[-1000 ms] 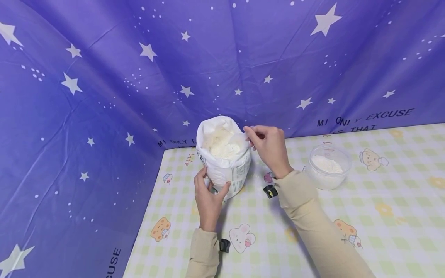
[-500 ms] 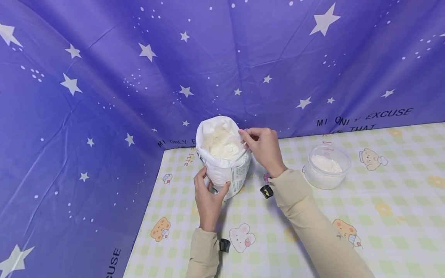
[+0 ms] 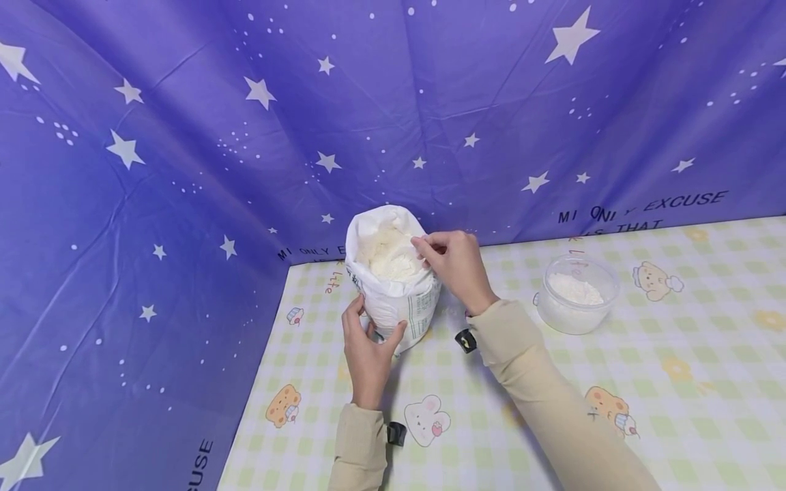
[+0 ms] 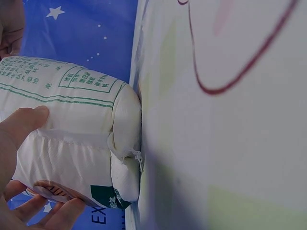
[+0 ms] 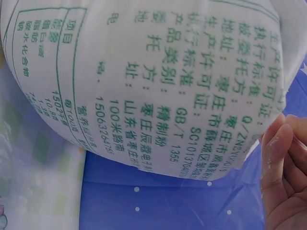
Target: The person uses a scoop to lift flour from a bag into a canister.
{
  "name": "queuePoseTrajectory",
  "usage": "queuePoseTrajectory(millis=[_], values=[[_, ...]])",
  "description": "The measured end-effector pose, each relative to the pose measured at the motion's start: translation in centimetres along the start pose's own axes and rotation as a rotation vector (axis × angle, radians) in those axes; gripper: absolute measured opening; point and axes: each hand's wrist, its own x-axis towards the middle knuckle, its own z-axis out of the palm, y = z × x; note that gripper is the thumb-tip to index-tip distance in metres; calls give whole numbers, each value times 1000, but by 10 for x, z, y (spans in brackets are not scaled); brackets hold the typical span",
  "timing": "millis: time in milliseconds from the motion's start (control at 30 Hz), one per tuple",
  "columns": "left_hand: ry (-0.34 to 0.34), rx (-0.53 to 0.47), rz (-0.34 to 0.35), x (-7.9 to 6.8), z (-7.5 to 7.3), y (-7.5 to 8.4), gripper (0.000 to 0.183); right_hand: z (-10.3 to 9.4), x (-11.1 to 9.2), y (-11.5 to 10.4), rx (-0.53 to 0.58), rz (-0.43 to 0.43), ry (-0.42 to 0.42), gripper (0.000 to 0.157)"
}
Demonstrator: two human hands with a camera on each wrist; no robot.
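An open white flour bag [image 3: 405,307] with green print stands upright on the table, its mouth showing pale flour [image 3: 387,258]. Low on the bag's near side, my left hand [image 3: 370,354] grips it. The left wrist view shows the thumb [image 4: 29,122] across the white cloth and the fingers [image 4: 67,213] round the opposite side. My right hand [image 3: 462,266] pinches the bag's right rim between thumb and fingers. Flour dust marks a right finger [image 5: 277,143] in the right wrist view. The bag's far side is hidden.
To the right stands a clear round tub [image 3: 576,320] with white flour in it. A checked cloth [image 3: 491,436] with cartoon prints covers the table. Purple star-printed curtains [image 3: 368,102] hang behind and at the left, close to the bag.
My right hand has moved left and slightly down, bringing the bag's right rim inward over the flour. My left hand has kept its place on the bag.
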Motion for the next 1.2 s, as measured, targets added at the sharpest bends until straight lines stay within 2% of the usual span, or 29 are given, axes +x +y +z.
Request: queuePoseTrajectory(millis=[333, 767, 900, 1200], values=[[-14, -4, -19, -1, -1, 0, 83, 0, 0, 4, 80, 69, -20, 29], [-13, -8, -20, -1, -1, 0, 83, -5, -2, 14, 283, 213, -10, 35], [-11, -10, -13, -1, -1, 0, 83, -6, -4, 17, 378, 267, -5, 36], [-9, -12, -9, -1, 0, 0, 83, -3, -7, 25, 535, 373, 46, 36]])
